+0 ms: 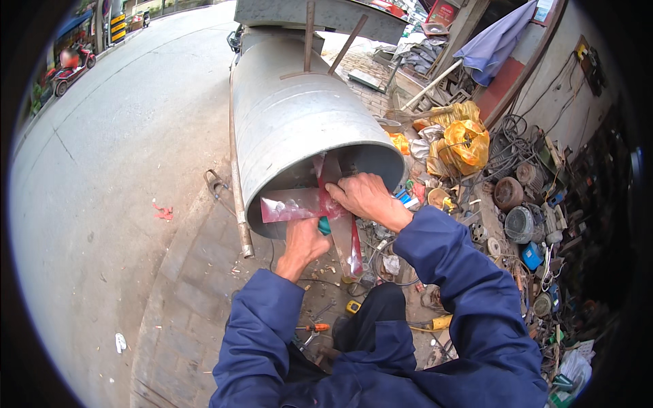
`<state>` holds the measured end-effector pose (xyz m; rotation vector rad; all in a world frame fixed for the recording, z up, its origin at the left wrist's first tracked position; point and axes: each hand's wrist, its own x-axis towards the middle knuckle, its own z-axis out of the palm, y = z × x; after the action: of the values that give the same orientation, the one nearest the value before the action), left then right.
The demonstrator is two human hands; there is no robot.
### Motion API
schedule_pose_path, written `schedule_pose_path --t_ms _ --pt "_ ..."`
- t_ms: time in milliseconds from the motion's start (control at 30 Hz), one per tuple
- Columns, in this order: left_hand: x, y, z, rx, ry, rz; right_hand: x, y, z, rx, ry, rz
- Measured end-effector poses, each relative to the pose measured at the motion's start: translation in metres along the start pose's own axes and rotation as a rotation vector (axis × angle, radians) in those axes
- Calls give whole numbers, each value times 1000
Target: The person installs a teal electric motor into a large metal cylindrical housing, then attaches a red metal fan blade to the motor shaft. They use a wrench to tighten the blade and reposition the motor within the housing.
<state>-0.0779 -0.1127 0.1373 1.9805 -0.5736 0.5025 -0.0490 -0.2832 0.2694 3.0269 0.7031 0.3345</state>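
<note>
Over roadside paving point(197, 296), the left hand point(304, 243) grips something teal point(325, 226), the right hand point(367, 197) a fan point(303, 204).

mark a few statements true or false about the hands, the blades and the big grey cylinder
1. The right hand touches the crossed blades at the mouth of the grey cylinder. True.
2. The cylinder stands upright on its end. False: it lies on its side, open end toward the person.
3. A teal object shows at the left hand. True.
4. The orange-handled tool is in the right hand. False: it lies on the ground near the person's legs.
5. Both sleeves are bright yellow. False: they are dark blue.
</note>
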Motion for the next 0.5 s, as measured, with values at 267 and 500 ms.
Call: schedule_pose_path --t_ms 267,500 --pt "0 6 -1 -46 49 -1 -16 -4 -18 138 37 -75" --pt "1 14 -5 -71 109 42 -9 -3 -17 127 -43 -99"
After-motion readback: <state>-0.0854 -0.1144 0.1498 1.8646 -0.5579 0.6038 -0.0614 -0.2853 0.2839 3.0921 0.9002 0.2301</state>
